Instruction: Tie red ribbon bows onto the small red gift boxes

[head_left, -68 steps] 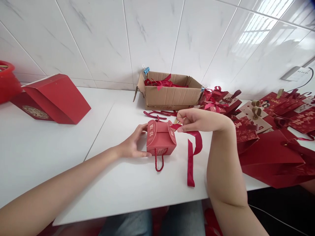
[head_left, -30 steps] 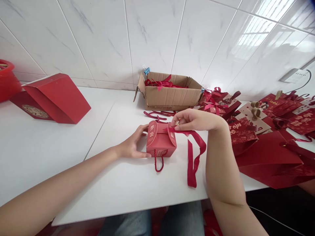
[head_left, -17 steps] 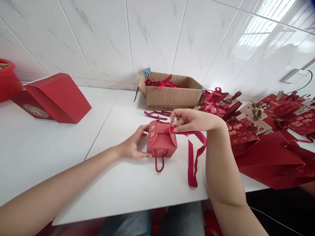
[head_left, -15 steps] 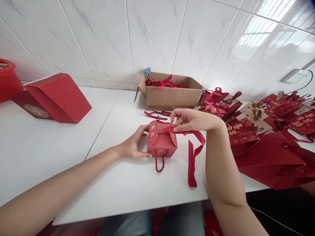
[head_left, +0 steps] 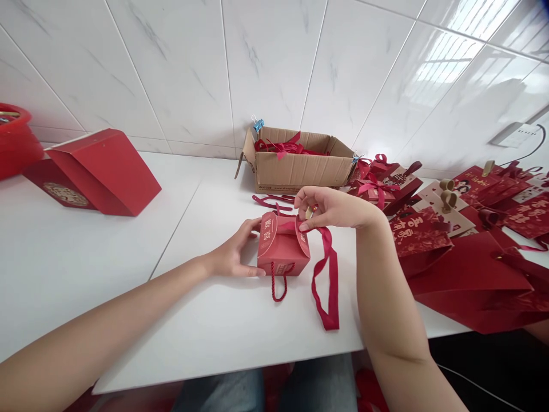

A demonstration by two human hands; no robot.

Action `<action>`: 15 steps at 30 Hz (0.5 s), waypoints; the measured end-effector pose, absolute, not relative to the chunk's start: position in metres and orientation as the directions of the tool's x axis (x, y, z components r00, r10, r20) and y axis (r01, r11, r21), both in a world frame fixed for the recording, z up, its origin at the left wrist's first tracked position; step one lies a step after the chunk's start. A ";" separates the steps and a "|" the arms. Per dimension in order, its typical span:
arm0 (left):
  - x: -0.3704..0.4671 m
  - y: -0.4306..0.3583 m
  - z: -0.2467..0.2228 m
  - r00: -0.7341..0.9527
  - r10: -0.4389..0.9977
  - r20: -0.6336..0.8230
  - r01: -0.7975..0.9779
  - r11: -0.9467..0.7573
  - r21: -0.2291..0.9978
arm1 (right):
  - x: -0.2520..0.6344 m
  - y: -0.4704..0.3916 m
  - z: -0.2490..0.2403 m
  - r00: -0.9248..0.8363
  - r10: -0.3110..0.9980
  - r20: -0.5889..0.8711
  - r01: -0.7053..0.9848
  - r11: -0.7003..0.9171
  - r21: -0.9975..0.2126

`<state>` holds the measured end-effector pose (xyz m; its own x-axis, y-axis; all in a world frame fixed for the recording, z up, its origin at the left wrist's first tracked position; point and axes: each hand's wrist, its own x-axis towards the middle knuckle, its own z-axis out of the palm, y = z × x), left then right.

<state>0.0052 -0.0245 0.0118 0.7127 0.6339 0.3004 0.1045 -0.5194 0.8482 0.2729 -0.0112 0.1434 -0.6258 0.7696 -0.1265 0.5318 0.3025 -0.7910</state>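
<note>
A small red gift box (head_left: 285, 250) with pale lettering stands on the white table, its curved flaps folded over the top. My left hand (head_left: 231, 253) grips it from the left, thumb at the front corner and fingers round the back. A twisted red cord handle (head_left: 279, 299) hangs from its front onto the table. At the top right edge of the box, my right hand (head_left: 323, 209) pinches a dark red ribbon (head_left: 333, 292). Part of the ribbon lies across the box top; the rest droops in a loop on the table to the right.
Behind the box stands a cardboard carton (head_left: 300, 169) of red ribbons, with cord handles (head_left: 270, 201) lying before it. Several red gift bags (head_left: 467, 274) crowd the right side. A large red box (head_left: 115, 177) and red bucket (head_left: 17, 143) are at left.
The loose ribbon has shifted left and its end has swung into a narrow loop. My right hand has moved slightly left; my left hand keeps its hold on the box.
</note>
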 end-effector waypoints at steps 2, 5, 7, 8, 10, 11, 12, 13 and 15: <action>0.005 -0.025 0.012 0.713 0.638 0.291 0.109 -0.511 0.853 | 0.272 -0.011 0.142 -0.638 0.765 -0.085 0.501 0.328 -0.801; 0.005 -0.024 0.012 0.715 0.637 0.290 0.109 -0.511 0.853 | 0.270 -0.010 0.141 -0.668 0.744 -0.024 0.432 0.361 -0.826; 0.005 -0.024 0.011 0.713 0.637 0.293 0.109 -0.513 0.851 | 0.269 -0.008 0.140 -0.702 0.711 -0.028 0.409 0.370 -0.834; 0.005 -0.024 0.011 0.711 0.638 0.296 0.109 -0.516 0.850 | 0.269 -0.007 0.139 -0.726 0.687 -0.045 0.405 0.374 -0.834; 0.005 -0.024 0.010 0.712 0.635 0.299 0.110 -0.521 0.846 | 0.270 -0.004 0.138 -0.778 0.622 -0.087 0.398 0.382 -0.834; 0.005 -0.024 0.010 0.715 0.631 0.302 0.107 -0.525 0.844 | 0.271 -0.002 0.137 -0.801 0.590 -0.101 0.389 0.385 -0.837; 0.005 -0.024 0.011 0.718 0.625 0.306 0.100 -0.528 0.843 | 0.273 -0.001 0.136 -0.819 0.563 -0.108 0.376 0.385 -0.843; 0.005 -0.024 0.011 0.722 0.618 0.311 0.091 -0.531 0.843 | 0.274 0.001 0.135 -0.832 0.545 -0.108 0.362 0.385 -0.849; 0.005 -0.025 0.012 0.734 0.601 0.316 0.070 -0.530 0.845 | 0.277 0.003 0.134 -0.847 0.523 -0.098 0.337 0.384 -0.860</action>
